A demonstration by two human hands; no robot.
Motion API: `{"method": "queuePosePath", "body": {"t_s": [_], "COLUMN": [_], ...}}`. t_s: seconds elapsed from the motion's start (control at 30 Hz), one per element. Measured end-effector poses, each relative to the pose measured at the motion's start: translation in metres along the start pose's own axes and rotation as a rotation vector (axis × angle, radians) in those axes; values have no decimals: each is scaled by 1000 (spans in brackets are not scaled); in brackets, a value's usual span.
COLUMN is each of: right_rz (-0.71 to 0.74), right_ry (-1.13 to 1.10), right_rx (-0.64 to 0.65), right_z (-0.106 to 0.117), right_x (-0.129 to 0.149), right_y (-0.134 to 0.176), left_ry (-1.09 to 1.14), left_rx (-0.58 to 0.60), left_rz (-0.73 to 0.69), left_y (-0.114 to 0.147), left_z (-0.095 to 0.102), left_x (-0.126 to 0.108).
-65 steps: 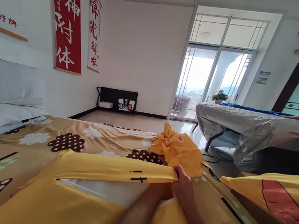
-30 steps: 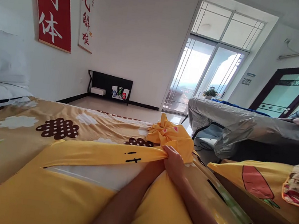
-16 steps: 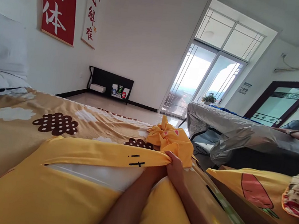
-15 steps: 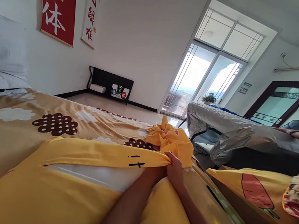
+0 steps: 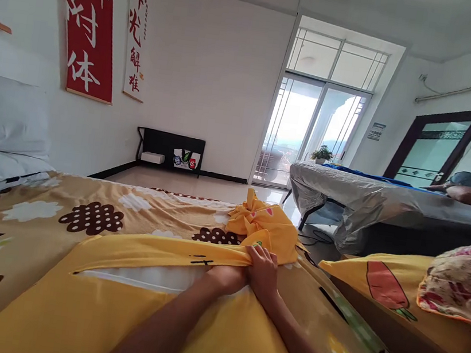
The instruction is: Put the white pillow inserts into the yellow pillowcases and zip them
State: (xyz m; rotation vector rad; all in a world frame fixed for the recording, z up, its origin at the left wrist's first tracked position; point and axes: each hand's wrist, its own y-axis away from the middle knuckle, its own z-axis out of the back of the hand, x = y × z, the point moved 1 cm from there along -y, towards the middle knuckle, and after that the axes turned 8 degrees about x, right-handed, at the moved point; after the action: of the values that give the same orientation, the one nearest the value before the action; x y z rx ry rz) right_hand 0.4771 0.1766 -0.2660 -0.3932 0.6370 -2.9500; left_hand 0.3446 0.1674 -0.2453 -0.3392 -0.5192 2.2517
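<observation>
A yellow pillowcase (image 5: 44, 313) lies in front of me on the bed, its long slit gaping. Through the slit shows a white inner pillow (image 5: 148, 277). My right hand (image 5: 262, 268) is closed over the far edge of the slit, near its right end, fingers curled around the cloth. Beside it, my left hand (image 5: 227, 279) reaches into the opening, its fingers hidden under the flap and behind the right hand. A crumpled yellow cloth (image 5: 270, 224) with a pink print lies just beyond my hands.
A patterned brown sheet (image 5: 32, 236) covers the bed. To the right are a yellow carrot-print cushion (image 5: 390, 284) and a patterned fabric item (image 5: 460, 281). Behind them stands a plastic-covered table (image 5: 354, 195), where another person's arm (image 5: 467, 195) rests. White pillows (image 5: 4, 117) are stacked at left.
My left hand has drawn back partly out of the slit, so its back now shows. My right hand still grips the edge, its fingers now over the top. The view has tilted.
</observation>
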Motion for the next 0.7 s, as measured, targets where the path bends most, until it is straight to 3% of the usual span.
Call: {"method": "queuePosePath", "body": {"t_s": [0.1, 0.17, 0.3, 0.37, 0.47, 0.6, 0.7], "right_rz": [-2, 1, 14, 26, 48, 39, 52], "right_ry": [37, 45, 45, 46, 54, 70, 74], "right_rx": [0, 1, 1, 2, 7, 13, 26], "right_z": [3, 3, 1, 2, 7, 20, 28], "right_x": [1, 0, 3, 6, 12, 15, 21], "right_y": [4, 5, 5, 5, 3, -5, -14], "left_ry": [-19, -36, -118, -90, -82, -142, -195], "left_rx": [203, 274, 177, 157, 181, 177, 88], "left_rz": [-61, 89, 574, 649, 583, 509, 481], "left_y": [60, 112, 225, 265, 284, 268, 263], "left_z": [36, 62, 108, 122, 133, 149, 179], "left_x": [9, 33, 106, 135, 150, 139, 129]}}
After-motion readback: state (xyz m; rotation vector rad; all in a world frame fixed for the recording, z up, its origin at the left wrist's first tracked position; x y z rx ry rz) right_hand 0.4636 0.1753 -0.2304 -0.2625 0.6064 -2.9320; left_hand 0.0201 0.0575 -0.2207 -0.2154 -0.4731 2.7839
